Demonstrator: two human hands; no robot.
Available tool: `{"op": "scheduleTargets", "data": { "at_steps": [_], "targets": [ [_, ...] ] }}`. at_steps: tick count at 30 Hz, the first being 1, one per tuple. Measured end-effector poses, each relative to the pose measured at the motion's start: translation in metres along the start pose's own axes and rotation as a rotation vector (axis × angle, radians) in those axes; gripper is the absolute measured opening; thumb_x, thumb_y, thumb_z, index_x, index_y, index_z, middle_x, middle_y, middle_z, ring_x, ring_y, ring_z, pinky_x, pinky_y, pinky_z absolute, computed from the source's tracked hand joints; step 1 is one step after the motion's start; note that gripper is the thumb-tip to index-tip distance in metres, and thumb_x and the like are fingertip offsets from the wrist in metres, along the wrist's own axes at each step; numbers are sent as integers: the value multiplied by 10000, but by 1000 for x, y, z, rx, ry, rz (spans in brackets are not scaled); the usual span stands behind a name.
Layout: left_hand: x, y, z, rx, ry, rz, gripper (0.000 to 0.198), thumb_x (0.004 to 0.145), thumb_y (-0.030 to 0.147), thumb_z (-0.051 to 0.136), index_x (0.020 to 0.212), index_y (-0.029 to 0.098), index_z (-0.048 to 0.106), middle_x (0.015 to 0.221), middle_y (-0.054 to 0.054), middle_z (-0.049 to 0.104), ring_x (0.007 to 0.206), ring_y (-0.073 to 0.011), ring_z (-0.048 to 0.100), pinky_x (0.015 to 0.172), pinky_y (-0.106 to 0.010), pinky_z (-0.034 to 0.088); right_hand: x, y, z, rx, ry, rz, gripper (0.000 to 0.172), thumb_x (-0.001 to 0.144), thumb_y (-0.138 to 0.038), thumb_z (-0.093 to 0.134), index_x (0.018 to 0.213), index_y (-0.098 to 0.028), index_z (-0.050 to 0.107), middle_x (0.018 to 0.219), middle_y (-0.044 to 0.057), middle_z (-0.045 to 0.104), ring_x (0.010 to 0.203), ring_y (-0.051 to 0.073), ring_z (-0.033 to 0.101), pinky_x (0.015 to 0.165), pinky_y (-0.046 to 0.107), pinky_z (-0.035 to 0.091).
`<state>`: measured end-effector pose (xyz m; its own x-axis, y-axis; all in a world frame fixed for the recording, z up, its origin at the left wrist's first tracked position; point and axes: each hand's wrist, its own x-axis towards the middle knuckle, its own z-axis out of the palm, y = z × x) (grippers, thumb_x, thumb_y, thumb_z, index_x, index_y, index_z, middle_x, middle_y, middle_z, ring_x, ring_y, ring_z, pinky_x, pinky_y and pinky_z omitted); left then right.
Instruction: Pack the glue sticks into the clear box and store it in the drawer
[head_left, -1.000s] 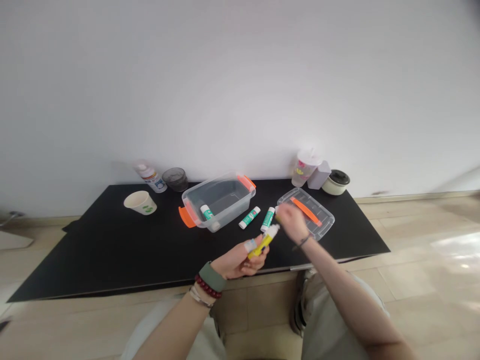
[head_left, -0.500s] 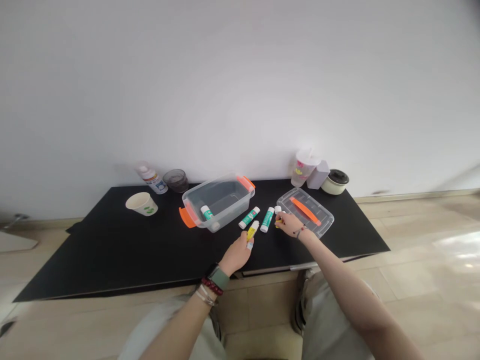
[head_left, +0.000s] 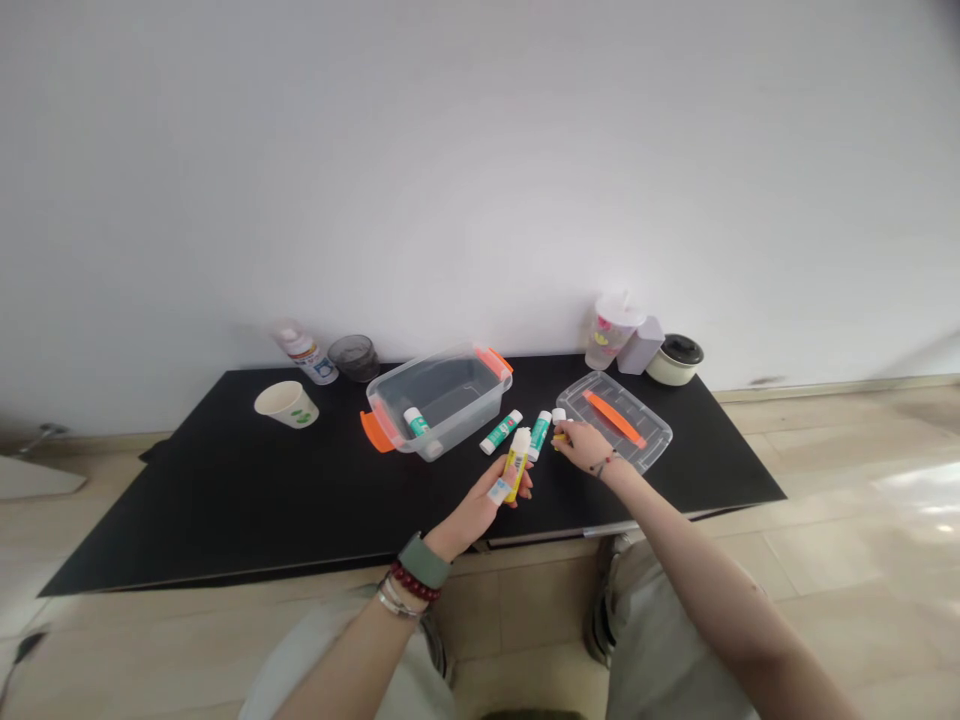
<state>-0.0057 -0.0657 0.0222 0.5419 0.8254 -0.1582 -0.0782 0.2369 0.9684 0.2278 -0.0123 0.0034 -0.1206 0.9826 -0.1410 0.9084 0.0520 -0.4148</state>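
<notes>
My left hand is closed around a yellow glue stick, tilted with its white end up, above the table's front part. My right hand has its fingers closed on another yellow glue stick; mostly its white end shows, the rest lies behind my fingers. Between the hands and the box are two green-and-white glue sticks, one nearer the box and one partly behind the held stick. A third green glue stick leans inside the clear open box with orange latches.
The clear lid with an orange handle lies right of my right hand. Behind it stand a lidded cup, a pale box and a cream pot. At left are a paper cup, spray bottle and dark glass.
My left hand has lifted its yellow glue stick slightly to the right and turned it more upright. My right hand stays at nearly the same spot with its stick.
</notes>
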Motion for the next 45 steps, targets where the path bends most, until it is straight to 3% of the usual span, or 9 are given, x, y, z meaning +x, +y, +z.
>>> {"op": "scheduleTargets", "data": {
  "at_steps": [3,6,9,12,18,24,30,37,45],
  "targets": [
    [-2,6,2,-64,26,21,537,880,625,531,1160,171,592,1033,-96,659,955,-206,617,810,-316,459,0,-8,2,-40,80,-6,215,902,-216,577,1098,-157,643,1069,121,657,897,192,628,758,270,425],
    [-2,9,3,-80,50,95,517,887,571,568,1229,184,570,1135,-126,684,1124,-252,601,982,-393,419,-10,-19,-6,140,125,-51,166,931,-267,538,965,-155,655,933,88,675,793,163,623,729,264,443],
    [-1,9,3,-80,74,173,484,878,504,625,1245,196,561,1261,-143,647,1223,-270,560,1064,-445,382,-27,-34,-12,574,-167,-156,341,969,-426,462,882,-149,640,754,35,652,608,115,575,581,232,449],
    [-1,9,4,-128,75,217,494,855,496,660,1231,190,564,1336,-155,602,1272,-279,533,1088,-464,382,-42,-49,-9,995,-504,-267,443,930,-555,501,1046,-143,615,785,22,632,614,102,584,496,197,443],
    [-9,20,4,-114,51,231,496,873,515,627,1247,194,571,1363,-155,586,1312,-286,506,1109,-468,383,-52,-67,5,1377,-633,-334,422,885,-538,607,999,-132,603,908,70,664,651,82,601,492,170,445],
    [-16,28,4,-35,135,295,506,887,538,587,1229,166,601,1342,-166,602,1227,-305,575,1033,-445,467,-55,-75,7,1315,-493,-355,367,885,-501,622,973,-145,600,835,44,659,620,92,591,486,191,448],
    [-21,28,5,163,228,353,398,842,439,675,1147,182,668,1314,-128,629,1249,-308,556,1071,-418,436,-61,-84,14,1117,-43,-315,447,772,-378,781,1134,-214,575,969,32,642,852,151,612,738,270,517],
    [-25,36,4,175,227,354,402,868,457,635,1164,185,660,1330,-124,621,1192,-293,597,1005,-395,489,-58,-89,14,1578,-462,-225,489,883,-637,539,987,-162,592,781,52,646,676,145,633,555,246,490],
    [-19,29,3,79,269,431,399,860,431,664,1167,178,631,1301,-137,635,1217,-301,588,1030,-416,476,-63,-100,10,1703,-227,-151,360,754,-454,790,936,-209,598,876,21,657,738,119,614,701,259,534]
  ]
}}
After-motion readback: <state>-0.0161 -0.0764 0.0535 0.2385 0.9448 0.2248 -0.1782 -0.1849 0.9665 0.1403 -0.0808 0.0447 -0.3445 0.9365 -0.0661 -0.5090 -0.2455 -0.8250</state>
